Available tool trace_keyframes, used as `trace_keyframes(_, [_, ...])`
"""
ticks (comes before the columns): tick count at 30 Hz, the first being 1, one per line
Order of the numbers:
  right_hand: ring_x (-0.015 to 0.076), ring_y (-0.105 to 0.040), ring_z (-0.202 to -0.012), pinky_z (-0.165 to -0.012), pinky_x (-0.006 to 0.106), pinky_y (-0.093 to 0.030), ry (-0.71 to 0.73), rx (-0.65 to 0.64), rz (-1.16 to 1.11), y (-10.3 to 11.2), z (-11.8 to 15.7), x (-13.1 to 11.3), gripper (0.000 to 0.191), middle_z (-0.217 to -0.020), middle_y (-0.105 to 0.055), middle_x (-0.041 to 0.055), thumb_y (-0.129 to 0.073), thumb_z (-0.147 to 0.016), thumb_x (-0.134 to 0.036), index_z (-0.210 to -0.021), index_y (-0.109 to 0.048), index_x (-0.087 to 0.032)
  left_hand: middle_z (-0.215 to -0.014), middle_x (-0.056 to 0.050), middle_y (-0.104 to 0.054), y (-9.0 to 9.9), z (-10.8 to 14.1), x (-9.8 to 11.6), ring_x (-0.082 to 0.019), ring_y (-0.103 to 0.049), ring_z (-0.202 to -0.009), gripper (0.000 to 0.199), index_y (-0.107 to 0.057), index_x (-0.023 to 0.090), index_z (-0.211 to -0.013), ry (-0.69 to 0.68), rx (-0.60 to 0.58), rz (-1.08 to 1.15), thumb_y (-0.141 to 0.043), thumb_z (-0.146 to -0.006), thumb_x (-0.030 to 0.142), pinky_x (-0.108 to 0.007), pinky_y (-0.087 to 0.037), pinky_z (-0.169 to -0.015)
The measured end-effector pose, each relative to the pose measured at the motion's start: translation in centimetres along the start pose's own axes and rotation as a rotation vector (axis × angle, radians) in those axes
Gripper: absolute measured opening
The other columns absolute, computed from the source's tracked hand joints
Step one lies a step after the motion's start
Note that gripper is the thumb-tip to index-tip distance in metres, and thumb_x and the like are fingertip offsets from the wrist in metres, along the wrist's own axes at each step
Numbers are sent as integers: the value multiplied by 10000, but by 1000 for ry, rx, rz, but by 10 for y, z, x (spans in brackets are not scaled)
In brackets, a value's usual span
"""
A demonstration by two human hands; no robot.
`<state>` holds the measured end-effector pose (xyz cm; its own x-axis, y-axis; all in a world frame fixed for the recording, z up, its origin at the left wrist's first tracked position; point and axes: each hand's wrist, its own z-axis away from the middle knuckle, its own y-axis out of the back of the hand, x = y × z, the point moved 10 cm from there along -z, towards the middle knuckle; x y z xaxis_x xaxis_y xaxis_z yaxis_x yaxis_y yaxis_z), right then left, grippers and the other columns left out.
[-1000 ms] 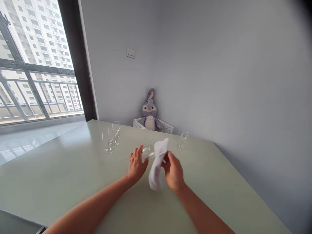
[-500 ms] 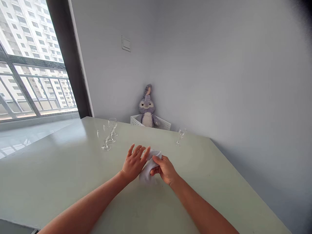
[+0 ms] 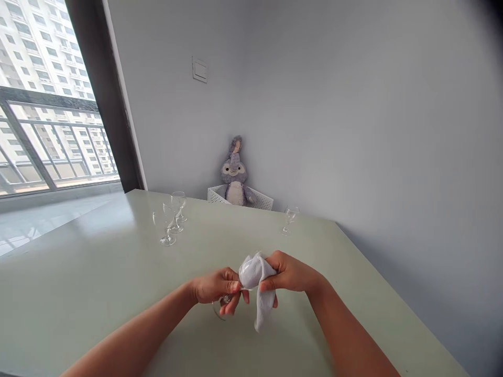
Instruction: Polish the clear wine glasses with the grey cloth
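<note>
Left hand (image 3: pixel 220 289): pinches glass (image 3: pixel 247 274) around its stem.
Right hand (image 3: pixel 288 272): pinches white cloth (image 3: pixel 265 309), seemingly inside the bowl.
Glass position: tilted, between both hands.
Hazard: hard twisting could snap the stem.

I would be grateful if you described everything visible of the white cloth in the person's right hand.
The white cloth looks soft, plain and finely textured. The right hand pinches it. Its upper part is bunched against the bowl of a clear stemmed glass and shows pale through it; whether it lies inside or behind the bowl is hard to tell. The other end hangs loosely below the right hand.
</note>
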<state>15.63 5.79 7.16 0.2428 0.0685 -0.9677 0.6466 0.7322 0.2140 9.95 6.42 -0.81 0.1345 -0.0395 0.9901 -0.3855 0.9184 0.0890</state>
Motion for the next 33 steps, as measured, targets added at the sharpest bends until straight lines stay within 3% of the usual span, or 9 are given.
trace_keyframes(5, [122, -563, -459, -464, 254, -478, -19, 464, -142, 36, -18, 35, 335, -592, -586, 13, -615, -704, -442, -761, -629, -112, -782, -56, -618, 60, 22, 35, -160, -534, -708, 398, -569, 186, -1005, -147, 796, -770, -406, -819, 497, -296, -395, -698])
trace_keyframes(7, [126, -567, -492, -467, 266, -491, -7, 524, -249, 35, -28, 49, 371, -637, -592, 27, -594, -717, -460, -827, -629, -108, -732, -47, -600, 67, 32, 46, -171, -526, -716, 352, -583, 196, -963, -173, 935, -1013, -444, -807, 480, -313, -376, -734])
trace_keyframes(10, [126, -572, -507, -491, 281, -504, -8, 411, -206, 22, -36, 49, 355, -681, -607, 33, -598, -721, -431, -885, -627, -117, -614, -17, -546, 74, 31, 42, -144, -493, -615, 338, -598, 189, -856, -156, 859, -992, -449, -803, 488, -271, -367, -650])
trace_keyframes(12, [119, -569, -501, -512, 279, -506, -19, 298, -105, 15, -31, 39, 310, -675, -606, 21, -635, -695, -392, -845, -635, -122, -585, -3, -521, 72, 22, 27, -119, -461, -554, 382, -592, 171, -807, -114, 663, -723, -447, -787, 524, -239, -354, -571])
trace_keyframes(17, [149, -594, -607, -549, 276, -503, 8, -38, -69, -2, -10, 8, 303, -728, -622, 41, -666, -658, -381, -798, -648, -114, -469, 18, -434, 18, 0, -2, -99, -416, -439, 582, -574, 116, -790, 12, 96, 46, -289, -793, 623, -236, -356, -491])
trace_keyframes(19, [149, -596, -608, -564, 281, -499, 19, -12, -67, 4, -10, 7, 311, -737, -624, 49, -659, -665, -397, -788, -652, -111, -499, 0, -476, 20, -2, -2, -106, -442, -476, 580, -570, 121, -826, 36, 159, 18, -255, -809, 607, -232, -362, -507])
trace_keyframes(24, [133, -571, -521, -564, 300, -476, -13, 238, -53, 32, -23, 34, 369, -699, -612, 36, -641, -668, -460, -790, -645, -112, -610, 24, -502, 67, 17, 18, -91, -396, -552, 351, -570, 192, -773, 22, 711, -583, -448, -758, 521, -203, -307, -530])
trace_keyframes(28, [147, -543, -640, -650, 290, -434, -7, 198, 79, 40, -24, 41, 350, -658, -579, 1, -647, -662, -462, -750, -650, -123, -514, 45, -403, 66, 12, 2, -77, -339, -488, 381, -517, 169, -628, 74, 605, -443, -450, -753, 523, -197, -273, -475])
trace_keyframes(33, [168, -508, -716, -692, 298, -402, -14, 478, 320, 84, 3, 24, 397, -735, -575, 7, -498, -772, -511, -819, -645, -146, -494, 39, -423, 82, 19, -8, -83, -350, -454, 417, -492, 170, -608, 143, 710, -340, -436, -737, 562, -204, -270, -454])
